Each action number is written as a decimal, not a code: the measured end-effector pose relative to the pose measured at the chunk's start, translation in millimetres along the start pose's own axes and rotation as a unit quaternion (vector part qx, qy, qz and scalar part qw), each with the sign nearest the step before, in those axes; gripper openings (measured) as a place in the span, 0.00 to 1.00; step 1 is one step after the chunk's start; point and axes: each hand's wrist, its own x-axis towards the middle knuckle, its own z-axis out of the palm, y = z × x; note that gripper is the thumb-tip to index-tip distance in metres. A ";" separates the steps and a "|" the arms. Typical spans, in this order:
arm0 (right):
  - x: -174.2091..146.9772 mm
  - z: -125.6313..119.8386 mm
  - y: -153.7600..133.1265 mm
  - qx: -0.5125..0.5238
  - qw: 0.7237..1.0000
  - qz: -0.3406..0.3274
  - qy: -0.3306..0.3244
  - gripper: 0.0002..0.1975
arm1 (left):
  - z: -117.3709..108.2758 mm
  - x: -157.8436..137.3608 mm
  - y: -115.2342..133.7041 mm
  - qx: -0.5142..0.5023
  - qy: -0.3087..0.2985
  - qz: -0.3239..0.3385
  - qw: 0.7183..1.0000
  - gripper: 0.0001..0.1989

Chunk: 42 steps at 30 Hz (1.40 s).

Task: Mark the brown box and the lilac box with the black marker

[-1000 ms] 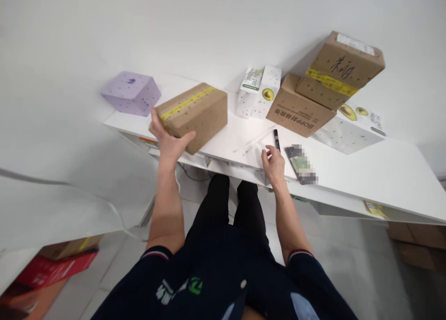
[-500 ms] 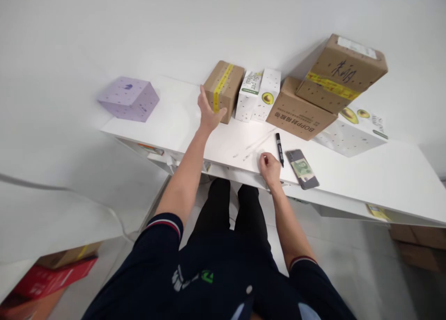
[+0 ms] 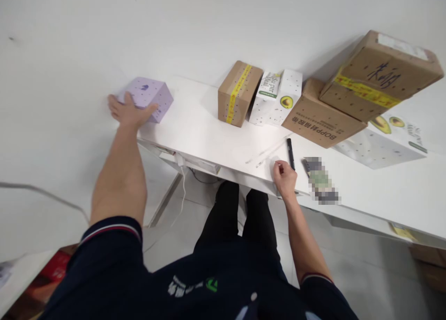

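Note:
At the left end of the desk stands a purple speckled box [image 3: 158,94]. My left hand [image 3: 130,113] is spread over its near left side, fingers apart, thumb toward the front edge; whether it grips the box is not clear. My right hand [image 3: 285,177] rests at the desk's front edge with its fingers curled in, and nothing shows in them. Just beyond its fingers lies a black marker [image 3: 290,153]. A brown carton with yellow tape [image 3: 240,92] stands mid-desk, untouched by either hand.
Two white avocado-print boxes [image 3: 275,99] stand right of the taped carton. Further right, one brown carton [image 3: 386,69] is stacked on another [image 3: 322,122], with a larger white box [image 3: 379,146] beside them. A pixelated phone-shaped item [image 3: 321,180] lies near the white desk's [image 3: 202,141] front edge.
My left hand has left the taped brown carton and moved left onto the purple box. My right hand stays near the marker, still curled. The view has shifted left.

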 end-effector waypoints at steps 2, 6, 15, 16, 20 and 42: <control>-0.6 0.9 -0.3 -0.011 1.000 -0.002 0.000 0.16 | 1.8 5.7 -6.0 0.015 -0.008 -0.003 1.000 0.50; -0.9 1.9 -1.0 -0.022 1.000 -0.004 0.004 0.17 | 11.0 -0.8 1.8 0.002 0.018 0.003 1.000 0.43; -0.2 0.6 -1.0 -0.021 1.000 0.019 -0.008 0.16 | 22.5 -152.7 41.1 0.000 0.018 0.018 1.000 0.42; -0.2 0.4 -1.0 -0.020 1.000 0.019 -0.010 0.15 | 23.9 -178.0 45.6 0.010 0.024 0.040 0.999 0.42; -0.1 0.0 -1.4 -0.009 1.000 0.014 -0.011 0.14 | 39.3 -266.7 69.1 -0.003 -0.030 0.109 0.994 0.42; -1.9 0.1 1.1 0.065 0.997 0.005 0.033 0.14 | 123.1 -353.5 87.0 -0.214 -0.098 0.256 0.938 0.65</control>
